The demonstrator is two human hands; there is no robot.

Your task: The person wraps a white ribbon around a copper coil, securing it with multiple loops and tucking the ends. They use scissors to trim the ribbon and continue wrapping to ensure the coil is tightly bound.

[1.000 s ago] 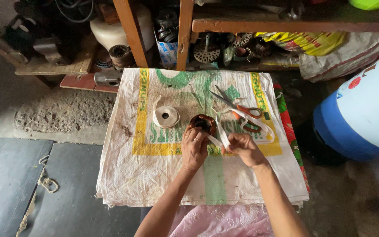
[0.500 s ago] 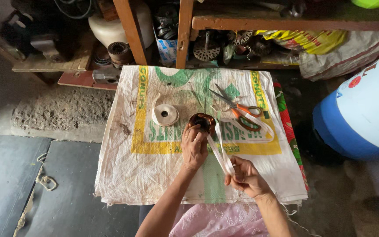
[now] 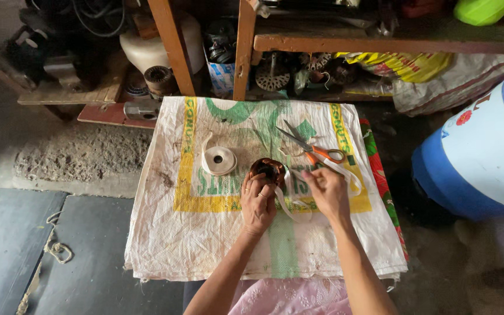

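Note:
My left hand (image 3: 257, 201) grips a brown copper-coloured wire coil (image 3: 267, 170) that rests on a white woven sack (image 3: 205, 245) spread over a low surface. My right hand (image 3: 326, 192) pinches a strip of white tape (image 3: 284, 205) that runs in a loop from the coil down past my left hand. A roll of the same white tape (image 3: 219, 160) lies just left of the coil. Orange-handled scissors (image 3: 312, 149) lie on the sack right above my right hand.
Wooden shelf legs (image 3: 244, 52) stand behind the sack, with metal parts and a white container (image 3: 147, 49) under them. A large blue and white drum (image 3: 479, 157) stands at the right. A dark mat (image 3: 42, 256) with a knotted cord lies on the floor at the left.
My right hand moved up and away from me with the tape strip, from near my body to beside the coil. The left hand stayed on the coil.

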